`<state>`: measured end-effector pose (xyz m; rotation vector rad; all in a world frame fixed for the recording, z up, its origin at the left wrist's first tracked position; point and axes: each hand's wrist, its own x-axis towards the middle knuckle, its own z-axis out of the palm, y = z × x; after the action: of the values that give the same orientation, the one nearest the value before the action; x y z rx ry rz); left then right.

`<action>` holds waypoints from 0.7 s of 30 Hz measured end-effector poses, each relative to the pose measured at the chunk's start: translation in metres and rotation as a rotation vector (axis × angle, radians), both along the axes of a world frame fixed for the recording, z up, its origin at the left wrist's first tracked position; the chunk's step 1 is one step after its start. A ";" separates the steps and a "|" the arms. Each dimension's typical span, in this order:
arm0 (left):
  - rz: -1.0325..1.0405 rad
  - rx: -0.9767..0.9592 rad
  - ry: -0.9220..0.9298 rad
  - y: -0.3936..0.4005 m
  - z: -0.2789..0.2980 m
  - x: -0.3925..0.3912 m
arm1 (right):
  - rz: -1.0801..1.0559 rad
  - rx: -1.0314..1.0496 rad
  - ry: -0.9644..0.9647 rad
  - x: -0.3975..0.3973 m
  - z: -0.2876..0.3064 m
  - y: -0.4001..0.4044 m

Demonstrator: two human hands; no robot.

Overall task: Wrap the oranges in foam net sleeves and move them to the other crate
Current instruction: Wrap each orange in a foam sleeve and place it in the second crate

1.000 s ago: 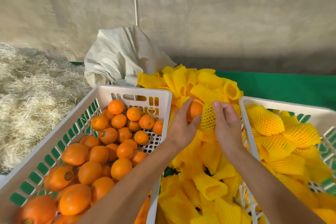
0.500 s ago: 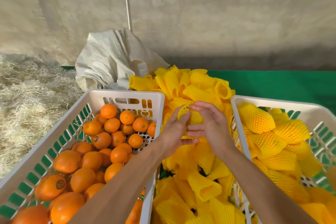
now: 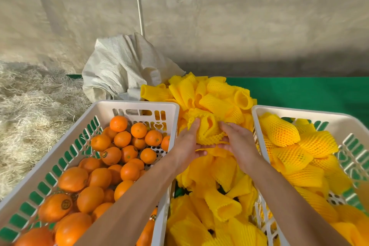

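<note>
Between the two crates, my left hand [image 3: 186, 144] and my right hand [image 3: 238, 144] cup a yellow foam net sleeve [image 3: 208, 132] from either side. The orange inside it is hidden by the net. This happens above a pile of empty yellow sleeves [image 3: 217, 96]. The white crate on the left [image 3: 137, 104] holds several bare oranges [image 3: 111, 156]. Several sleeved oranges [image 3: 279, 132] lie in the white crate on the right [image 3: 299, 111].
A white woven sack [image 3: 123, 66] slumps behind the left crate. Straw [image 3: 30, 118] is heaped at the far left. A green cloth [image 3: 303, 91] covers the surface behind the right crate, and a concrete wall [image 3: 219, 26] rises beyond.
A second ago part of the orange showed beside the net. The sleeve has been drawn over it and now covers it fully. Both hands have closed in around it.
</note>
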<state>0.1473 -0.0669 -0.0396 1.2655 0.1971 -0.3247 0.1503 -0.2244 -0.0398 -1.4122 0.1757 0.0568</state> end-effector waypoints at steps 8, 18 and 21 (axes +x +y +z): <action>0.092 -0.219 0.085 0.005 0.005 -0.002 | 0.238 0.558 0.329 0.003 0.007 -0.006; 0.113 -0.414 0.198 0.012 0.005 0.000 | 0.067 -0.226 -0.292 -0.004 -0.004 0.018; 0.117 -0.356 0.181 0.010 0.005 -0.001 | -0.003 -0.672 -0.561 -0.008 -0.005 0.016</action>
<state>0.1466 -0.0569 -0.0343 0.8695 0.3503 -0.3559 0.1421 -0.2083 -0.0449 -2.0343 -0.2976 -0.4350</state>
